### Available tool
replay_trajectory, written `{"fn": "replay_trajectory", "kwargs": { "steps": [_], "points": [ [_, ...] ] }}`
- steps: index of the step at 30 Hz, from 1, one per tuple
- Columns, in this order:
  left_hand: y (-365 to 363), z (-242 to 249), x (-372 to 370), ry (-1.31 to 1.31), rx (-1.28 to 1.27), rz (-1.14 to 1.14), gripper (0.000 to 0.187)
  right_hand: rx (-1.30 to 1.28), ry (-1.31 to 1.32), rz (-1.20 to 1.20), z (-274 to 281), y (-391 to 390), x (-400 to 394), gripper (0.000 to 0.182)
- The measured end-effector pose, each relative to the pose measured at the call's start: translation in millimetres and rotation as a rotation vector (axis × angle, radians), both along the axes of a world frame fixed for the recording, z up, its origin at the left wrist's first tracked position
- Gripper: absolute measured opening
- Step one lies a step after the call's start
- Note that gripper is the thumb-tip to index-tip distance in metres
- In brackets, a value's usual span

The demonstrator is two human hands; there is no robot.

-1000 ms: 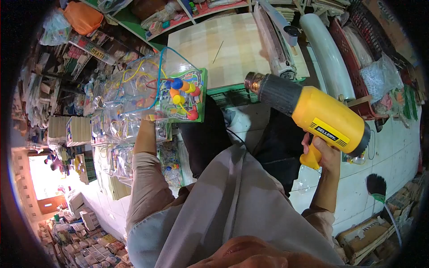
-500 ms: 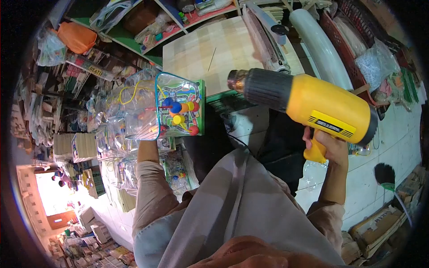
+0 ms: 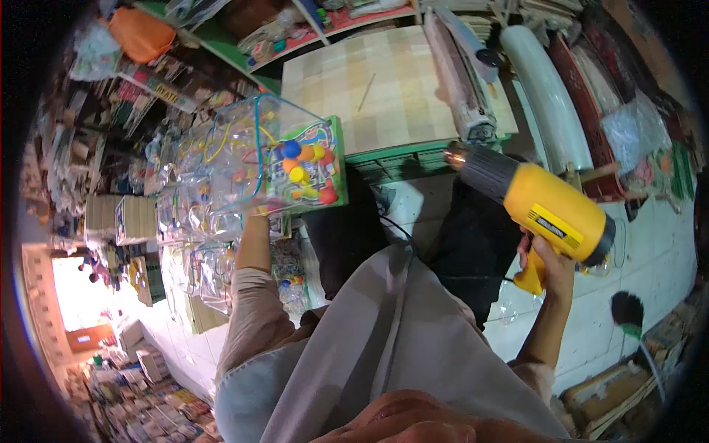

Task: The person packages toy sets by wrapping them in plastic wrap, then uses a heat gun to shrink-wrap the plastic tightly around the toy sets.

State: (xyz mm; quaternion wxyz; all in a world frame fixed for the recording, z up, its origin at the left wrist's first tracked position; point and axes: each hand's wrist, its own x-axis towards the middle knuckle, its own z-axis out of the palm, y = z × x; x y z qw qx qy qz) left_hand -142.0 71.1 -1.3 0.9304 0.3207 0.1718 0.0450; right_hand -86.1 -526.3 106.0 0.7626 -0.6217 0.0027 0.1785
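In my right hand (image 3: 548,260) is a yellow heat gun (image 3: 557,207), my fingers wrapped round its handle. Its dark nozzle points up and to the left, with a gap between it and the toy. My left hand (image 3: 258,209) holds up a bead maze toy (image 3: 309,166) from below and behind, its fingers mostly hidden. The toy has a printed green board, coloured beads on wires and a blue wire arch. Clear plastic seems to cover it, but its edges are hard to make out.
A low wooden-topped table (image 3: 332,96) stands ahead, bearing a long sealer-like device (image 3: 461,81). A roll of clear film (image 3: 546,103) lies to its right. More wrapped toys (image 3: 199,214) and stacked books (image 3: 136,220) are at left; a brush (image 3: 628,314) lies at right.
The heat gun has moved right and down, away from the toy, and its nozzle tips further up. The toy has tilted slightly in my left hand.
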Motion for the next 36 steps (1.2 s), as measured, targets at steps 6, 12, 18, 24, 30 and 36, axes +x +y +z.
{"fn": "replay_trajectory", "kwargs": {
  "steps": [6, 12, 18, 24, 30, 36],
  "points": [
    [-55.1, -11.2, -19.0, -0.064, 0.018, 0.193, 0.066, 0.198, -0.006, -0.100, 3.2, 9.6, -19.6, 0.041],
    [-99.6, 2.5, 6.5, -0.158, -0.037, 0.227, 0.060, -0.218, -0.318, 0.269, -44.8, 3.0, -37.4, 0.044],
    [-125.1, 7.5, 13.0, -0.151, 0.069, 0.531, 0.051, 0.022, -0.188, 0.078, 17.9, 58.6, -20.2, 0.025],
    [-132.9, 4.1, 32.8, -0.224, 0.223, 0.577, 0.048, -0.082, -0.490, 0.169, -3.6, 49.5, -22.8, 0.035],
    [-155.3, 29.7, 80.9, -0.318, 0.144, 0.787, 0.020, -0.058, -0.091, 0.057, 3.8, 59.9, -26.0, 0.026],
    [-149.3, 16.4, 138.2, -0.182, 0.115, 0.914, 0.029, -0.006, -0.218, -0.045, 11.4, 78.8, -31.6, 0.025]
  ]
}}
